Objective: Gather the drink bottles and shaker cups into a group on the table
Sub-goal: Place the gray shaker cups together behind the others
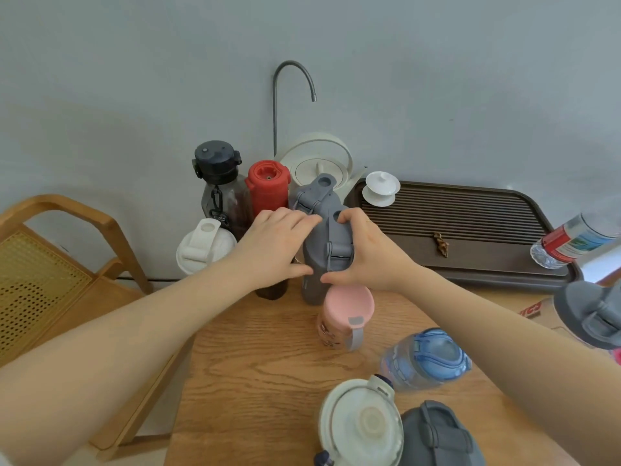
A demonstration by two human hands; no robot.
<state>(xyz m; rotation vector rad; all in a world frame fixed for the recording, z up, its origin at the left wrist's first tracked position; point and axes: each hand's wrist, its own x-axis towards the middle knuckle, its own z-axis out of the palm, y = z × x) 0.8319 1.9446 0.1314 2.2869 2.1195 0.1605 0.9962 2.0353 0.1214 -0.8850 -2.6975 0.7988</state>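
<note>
From the head camera, both bare hands meet on a tall grey plastic bottle with a matte body and a hinged flip lid [327,250] standing upright near the back of the tabletop. The left hand [272,247] lays its fingers against the bottle's left side, thumb below, and the right hand [361,253] wraps the lid end from the right; together the grip is clenched on this bottle.

Behind it stands a second grey flip-lid bottle [314,193], a red ribbed-cap bottle [268,185] and a smoky translucent bottle with a black cap and a chain link strap [220,183]. To the left is a white shaker cup with a rounded flip lid [205,247]. A dark brown bottle [272,287] shows under the left wrist.

Just in front of the held bottle stands a small pink-lidded cup with a printed body and grey loop [346,314]. Nearer are a clear blue faceted bottle [426,358], a cream round-lidded cup [363,422] and a grey lidded shaker [437,435]. At the right edge are another grey lid [591,314] and a tilted clear water bottle with a red label [571,243].

The tabletop [255,364] is pale oak-grain wood. On it at the back sit a dark slatted tea tray [470,213] with a white lidded porcelain cup [381,188], a cream kettle [319,163] and a curved metal spout [292,82] against a plain grey wall. A wooden chair with a cane seat [50,264] stands left.
</note>
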